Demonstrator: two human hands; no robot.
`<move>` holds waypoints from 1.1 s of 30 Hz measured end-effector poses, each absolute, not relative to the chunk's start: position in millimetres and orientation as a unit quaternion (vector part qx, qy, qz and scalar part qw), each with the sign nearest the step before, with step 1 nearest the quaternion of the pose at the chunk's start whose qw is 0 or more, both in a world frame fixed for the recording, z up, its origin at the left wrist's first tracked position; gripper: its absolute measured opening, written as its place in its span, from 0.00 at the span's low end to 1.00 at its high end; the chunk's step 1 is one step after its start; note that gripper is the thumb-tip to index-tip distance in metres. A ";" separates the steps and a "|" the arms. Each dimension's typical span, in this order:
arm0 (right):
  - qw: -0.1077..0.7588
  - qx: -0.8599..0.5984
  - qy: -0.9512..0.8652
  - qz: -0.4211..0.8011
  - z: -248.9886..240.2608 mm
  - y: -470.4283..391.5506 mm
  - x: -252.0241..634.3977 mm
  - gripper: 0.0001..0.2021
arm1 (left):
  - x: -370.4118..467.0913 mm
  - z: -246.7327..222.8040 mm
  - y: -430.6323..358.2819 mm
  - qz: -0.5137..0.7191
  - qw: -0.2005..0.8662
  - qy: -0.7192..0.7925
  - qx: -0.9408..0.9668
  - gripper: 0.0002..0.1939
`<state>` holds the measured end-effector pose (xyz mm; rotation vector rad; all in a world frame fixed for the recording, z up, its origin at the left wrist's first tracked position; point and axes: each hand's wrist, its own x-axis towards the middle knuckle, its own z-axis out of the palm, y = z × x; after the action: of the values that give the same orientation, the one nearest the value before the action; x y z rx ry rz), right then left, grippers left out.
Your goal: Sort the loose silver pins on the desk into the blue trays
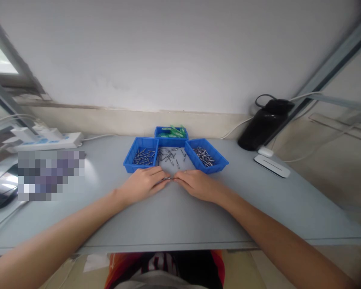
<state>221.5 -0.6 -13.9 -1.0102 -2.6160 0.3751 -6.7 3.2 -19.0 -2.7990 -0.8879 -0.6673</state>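
My left hand (146,182) and my right hand (197,184) meet just above the grey table, fingertips pinched on a thin metal pin-like piece (169,178). Its ends are hidden by the fingers, and I cannot tell whether it is one part or two. Beyond the hands, several similar metal pieces (170,154) lie loose on the table. A blue bin (128,161) with slim metal pieces stands past my left hand. Another blue bin (221,161), holding many short metal pieces, is past my right hand. Behind them a third blue bin (171,142) contains green translucent parts (176,131).
A black bottle (263,126) leans at the back right, near a white mouse-like device (272,166) and a small white case (265,151). On the left lie a power strip (69,140) with plugs and a dark glossy object (1,190). The table's front edge (180,245) runs beneath my forearms.
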 end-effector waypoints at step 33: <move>0.167 -0.397 -0.893 0.129 -9.8 -0.4 223.3 0.05 | -5.6 -15.1 1.7 -0.130 0.055 -0.318 -0.937 0.20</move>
<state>223.3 -0.4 -9.8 -1.1308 -2.5415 0.3662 -5.6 1.7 -15.1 -2.8468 -0.9672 -0.3948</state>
